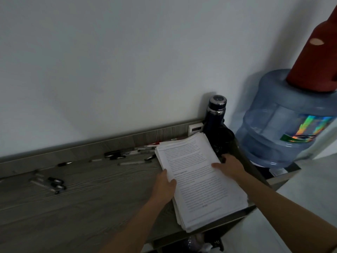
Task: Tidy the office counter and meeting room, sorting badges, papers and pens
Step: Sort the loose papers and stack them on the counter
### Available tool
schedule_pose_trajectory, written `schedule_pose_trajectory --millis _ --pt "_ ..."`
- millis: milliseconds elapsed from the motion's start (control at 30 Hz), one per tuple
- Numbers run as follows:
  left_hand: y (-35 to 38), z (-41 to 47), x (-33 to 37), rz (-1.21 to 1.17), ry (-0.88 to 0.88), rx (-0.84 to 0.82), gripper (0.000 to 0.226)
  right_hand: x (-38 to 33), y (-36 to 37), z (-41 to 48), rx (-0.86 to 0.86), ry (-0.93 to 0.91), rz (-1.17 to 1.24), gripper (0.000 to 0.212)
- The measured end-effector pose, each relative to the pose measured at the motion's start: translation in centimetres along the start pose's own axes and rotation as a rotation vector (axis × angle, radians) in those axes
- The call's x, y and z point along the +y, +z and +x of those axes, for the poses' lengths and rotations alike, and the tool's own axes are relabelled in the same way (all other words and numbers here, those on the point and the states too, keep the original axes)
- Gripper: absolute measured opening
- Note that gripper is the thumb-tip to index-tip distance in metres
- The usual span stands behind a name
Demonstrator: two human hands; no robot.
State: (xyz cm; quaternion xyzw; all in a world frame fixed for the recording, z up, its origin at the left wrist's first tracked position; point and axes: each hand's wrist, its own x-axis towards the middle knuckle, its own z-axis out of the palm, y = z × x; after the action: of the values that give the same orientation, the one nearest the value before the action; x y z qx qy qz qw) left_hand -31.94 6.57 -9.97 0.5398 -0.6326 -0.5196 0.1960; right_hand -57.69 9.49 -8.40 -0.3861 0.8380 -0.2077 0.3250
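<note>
Squaring a stack of papers [198, 178] is the step judged to be in hand. The stack lies at the right end of the counter [82, 198], its near corner at the counter's front edge. The left hand [164, 187] presses flat against the stack's left long edge, thumb on the top sheet. The right hand [229, 166] rests on the right edge near the far end, fingers spread across the top sheet. Neither hand is closed into a fist; both are laid against the paper, and whether the stack is lifted at all cannot be told.

Handling, as judged: the stack is thick, so moderately heavy and limp along its length. Loose sheets will slide and fan; the edges already show uneven steps. Support is best taken under both long sides, with thumbs clamping the top, or by tapping the edges true against the counter first.

Pens [116, 155] lie scattered along the back of the counter, with a second group [54, 182] further left, well apart from the stack. A dark flask [216, 114] stands just behind the stack. A water jug [284, 119] stands to the right, beyond the counter.

Writing: the top sheet carries dense printed text, too blurred to read. The jug's holographic label is illegible.
</note>
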Motion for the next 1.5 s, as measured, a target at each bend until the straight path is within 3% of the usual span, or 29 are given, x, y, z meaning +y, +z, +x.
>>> schedule_pose_trajectory --millis 167,333,467,600,733,900,967,1067,1200,1233,1367,1500 --pt "1.7 0.4 0.0 0.19 0.065 0.021 0.035 -1.8 -0.7 1.1 -0.146 0.161 0.353 0.082" --pt "0.9 1.0 0.0 0.255 0.077 -0.037 0.031 -1.8 -2.6 1.3 -0.289 0.291 0.424 0.054" --pt "0.6 0.9 -0.1 0.273 0.074 -0.035 0.031 -2.7 -1.8 0.6 -0.348 0.236 0.424 0.043" --pt "0.5 0.7 -0.4 0.266 0.061 -0.02 0.029 -3.0 -0.7 0.2 -0.303 0.123 0.506 0.061" --pt "0.6 0.7 -0.9 0.256 0.06 -0.008 0.027 -3.1 -1.5 -0.6 -0.365 0.191 0.689 0.047" --pt "0.4 -0.1 -0.4 0.174 0.064 -0.001 0.037 -2.2 -1.5 -2.3 -0.462 0.222 0.665 0.04" --pt "0.0 -0.7 -0.2 0.052 0.031 0.013 0.043 -2.7 -1.4 -3.5 -0.438 0.142 0.611 0.037" --pt "-1.8 -0.8 0.4 -0.343 -0.028 0.03 0.06 -3.7 -2.4 -5.4 -0.426 -0.042 0.649 0.028" --pt "-5.5 -1.2 3.4 -0.648 0.05 -0.011 0.08 -5.2 -5.0 -7.7 -0.461 -0.313 0.733 0.028" --pt "-6.4 -1.3 4.4 -0.669 0.085 -0.043 0.079 -5.6 -5.5 -7.9 -0.452 -0.363 0.751 0.03" --pt "-7.9 -2.0 7.2 -0.536 0.209 -0.02 0.036 -5.6 -5.6 -7.2 -0.4 -0.469 0.8 0.039" --pt "-6.6 -2.3 6.2 -0.338 0.223 0.039 0.047 -4.8 -4.1 -6.4 -0.377 -0.534 0.732 0.052"
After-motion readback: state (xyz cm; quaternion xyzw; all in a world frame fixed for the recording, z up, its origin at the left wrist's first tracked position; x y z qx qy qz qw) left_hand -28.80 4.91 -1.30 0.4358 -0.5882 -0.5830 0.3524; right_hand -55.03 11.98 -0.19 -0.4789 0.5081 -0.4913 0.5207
